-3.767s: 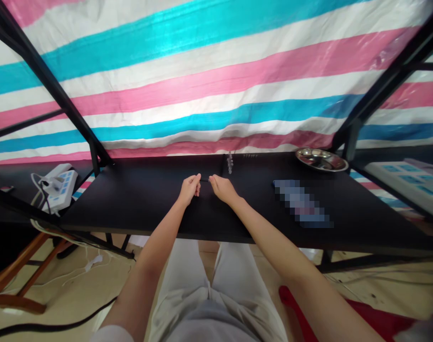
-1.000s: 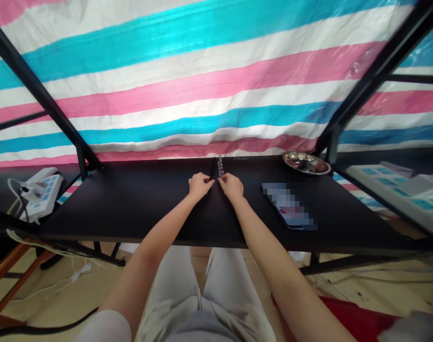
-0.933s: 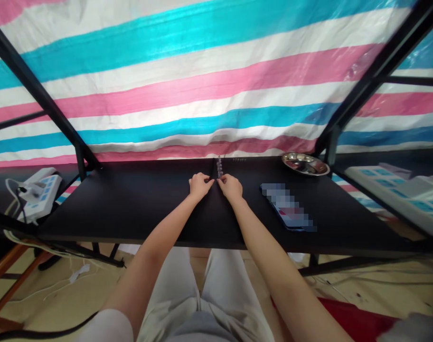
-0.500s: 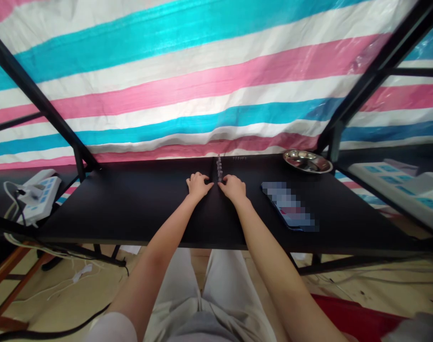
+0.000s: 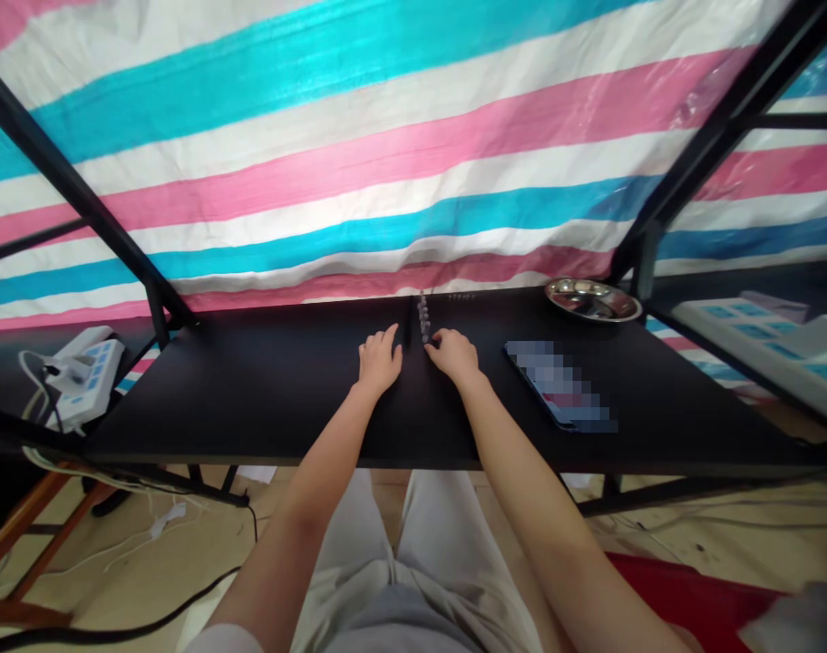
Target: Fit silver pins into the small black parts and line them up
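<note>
A line of small greyish pieces (image 5: 423, 316) runs from the back edge of the black table (image 5: 250, 390) toward me; their kind is too small to make out. At the near end of that line is my right hand (image 5: 455, 354), thumb and forefinger bent together at the last piece. Whether a piece sits between those fingertips is hidden. My left hand (image 5: 381, 361) rests palm down on the table, left of the line, fingers stretched out and holding nothing. Between the hands lies a thin dark strip (image 5: 408, 322), hard to tell from the tabletop.
More tiny pieces (image 5: 462, 297) lie along the back edge. A shiny metal dish (image 5: 594, 301) stands at the back right, with a phone-like flat object (image 5: 559, 388), its face blurred, nearer me. White power strips (image 5: 91, 381) lie left. A striped sheet (image 5: 386, 163) hangs behind.
My left hand has let go of its pinch, opened its fingers and drawn slightly away from the line. My right hand stays by the line's near end. The whole view has shifted slightly.
</note>
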Motion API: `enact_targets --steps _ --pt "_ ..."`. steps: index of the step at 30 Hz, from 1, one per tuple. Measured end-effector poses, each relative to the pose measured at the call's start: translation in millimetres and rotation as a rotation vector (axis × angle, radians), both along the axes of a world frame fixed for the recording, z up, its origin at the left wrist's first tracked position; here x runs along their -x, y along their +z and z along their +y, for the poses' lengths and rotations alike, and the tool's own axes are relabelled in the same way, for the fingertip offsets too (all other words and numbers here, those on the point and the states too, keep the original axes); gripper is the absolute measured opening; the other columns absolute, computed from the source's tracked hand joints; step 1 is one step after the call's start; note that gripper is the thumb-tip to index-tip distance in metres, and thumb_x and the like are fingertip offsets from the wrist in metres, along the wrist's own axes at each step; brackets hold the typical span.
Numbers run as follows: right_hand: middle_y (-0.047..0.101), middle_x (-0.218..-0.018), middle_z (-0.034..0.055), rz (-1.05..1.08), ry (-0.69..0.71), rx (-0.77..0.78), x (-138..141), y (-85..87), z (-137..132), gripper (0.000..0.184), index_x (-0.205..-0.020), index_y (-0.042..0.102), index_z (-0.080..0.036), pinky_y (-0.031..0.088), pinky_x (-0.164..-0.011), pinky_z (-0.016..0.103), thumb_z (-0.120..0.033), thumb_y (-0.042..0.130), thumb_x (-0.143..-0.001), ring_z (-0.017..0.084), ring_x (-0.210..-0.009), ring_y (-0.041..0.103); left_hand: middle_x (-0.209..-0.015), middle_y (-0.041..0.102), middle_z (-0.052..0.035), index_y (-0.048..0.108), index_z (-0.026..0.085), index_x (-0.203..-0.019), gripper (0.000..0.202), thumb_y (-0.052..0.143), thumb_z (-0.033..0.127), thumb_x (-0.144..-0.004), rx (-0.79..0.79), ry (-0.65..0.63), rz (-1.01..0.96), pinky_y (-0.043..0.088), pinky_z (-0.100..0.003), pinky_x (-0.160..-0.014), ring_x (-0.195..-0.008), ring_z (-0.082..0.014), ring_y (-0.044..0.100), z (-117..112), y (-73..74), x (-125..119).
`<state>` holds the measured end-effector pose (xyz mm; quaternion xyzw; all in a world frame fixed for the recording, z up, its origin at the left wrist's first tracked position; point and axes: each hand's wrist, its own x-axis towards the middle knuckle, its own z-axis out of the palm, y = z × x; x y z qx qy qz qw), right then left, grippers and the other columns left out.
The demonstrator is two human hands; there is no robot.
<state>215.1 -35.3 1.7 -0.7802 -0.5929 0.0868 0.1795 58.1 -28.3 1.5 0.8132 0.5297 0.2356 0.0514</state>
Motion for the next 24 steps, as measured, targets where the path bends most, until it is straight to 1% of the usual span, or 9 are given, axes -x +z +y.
enact_targets --steps 3,7,10,13,16,20,22,24 --pt "0.06 -0.104 0.0114 0.0 0.003 -0.007 0.2 -0.6 0.0 0.027 -0.1 0.06 -0.017 0.042 -0.075 0.034 -0.034 0.051 -0.08 0.025 -0.096 0.056 -0.111 0.054 -0.0093 0.031 0.022 -0.136 0.047 0.035 0.026 -0.089 -0.039 -0.069 0.078 0.035 -0.035 -0.083 -0.099 -0.0215 0.047 -4.3 2.3 -2.0" --pt "0.06 -0.103 0.0112 -0.003 0.008 -0.015 0.9 -1.9 0.3 0.027 -0.1 0.06 -0.017 0.042 -0.074 0.033 -0.033 0.052 -0.08 0.025 -0.096 0.056 -0.113 0.052 -0.0092 0.025 0.025 -0.139 0.049 0.033 0.028 -0.091 -0.076 -0.1 0.154 0.035 -0.037 -0.082 -0.099 -0.022 0.047 -6.6 0.1 -5.1" --pt "0.06 -0.103 0.0112 -0.007 0.013 -0.022 1.9 -2.8 0.7 0.027 -0.1 0.06 -0.017 0.042 -0.074 0.034 -0.033 0.051 -0.08 0.025 -0.096 0.056 -0.115 0.052 -0.0096 0.026 0.024 -0.139 0.05 0.035 0.029 -0.09 -0.078 -0.104 0.188 0.035 -0.037 -0.081 -0.099 -0.0234 0.046 -6.4 -2.9 -7.1" --pt "0.06 -0.104 0.0115 -0.016 0.021 -0.027 3.4 -3.2 0.6 0.027 -0.1 0.06 -0.017 0.042 -0.075 0.034 -0.032 0.05 -0.08 0.025 -0.096 0.056 -0.114 0.053 -0.0103 0.033 0.021 -0.135 0.048 0.039 0.028 -0.088 -0.086 -0.111 0.197 0.035 -0.037 -0.08 -0.099 -0.0241 0.047 -6.0 -2.3 -8.0" --pt "0.06 -0.105 0.0119 -0.025 0.021 -0.025 5.1 -3.0 0.1 0.027 -0.1 0.06 -0.016 0.042 -0.076 0.034 -0.032 0.05 -0.081 0.026 -0.097 0.056 -0.109 0.055 -0.0103 0.042 0.018 -0.127 0.041 0.044 0.022 -0.086 -0.109 -0.106 0.17 0.035 -0.035 -0.079 -0.097 -0.0229 0.048 -4.8 0.8 -7.1" --pt "0.06 -0.105 0.0117 -0.027 0.01 -0.028 7.3 -2.6 -0.4 0.027 -0.101 0.06 -0.017 0.042 -0.076 0.035 -0.031 0.049 -0.081 0.026 -0.097 0.055 -0.1 0.059 -0.0072 0.054 0.018 -0.105 0.022 0.045 0.018 -0.085 -0.107 -0.076 0.103 0.034 -0.033 -0.078 -0.091 -0.0203 0.052 -1.1 1.5 -4.9" --pt "0.06 -0.105 0.0118 -0.028 0.005 -0.033 8.5 -2.8 -0.3 0.027 -0.101 0.06 -0.017 0.042 -0.076 0.035 -0.031 0.048 -0.081 0.025 -0.097 0.055 -0.094 0.061 -0.0057 0.056 0.018 -0.096 0.015 0.046 0.018 -0.085 -0.087 -0.066 0.056 0.035 -0.033 -0.078 -0.087 -0.0189 0.054 1.2 -0.5 -4.1" --pt "0.06 -0.105 0.0118 -0.031 0.002 -0.039 9.6 -3.3 0.0 0.027 -0.101 0.06 -0.017 0.041 -0.076 0.035 -0.032 0.048 -0.082 0.025 -0.097 0.055 -0.09 0.062 -0.0042 0.056 0.018 -0.092 0.011 0.048 0.018 -0.084 -0.067 -0.057 -0.019 0.035 -0.032 -0.077 -0.084 -0.0176 0.055 3.7 -3.1 -3.2"
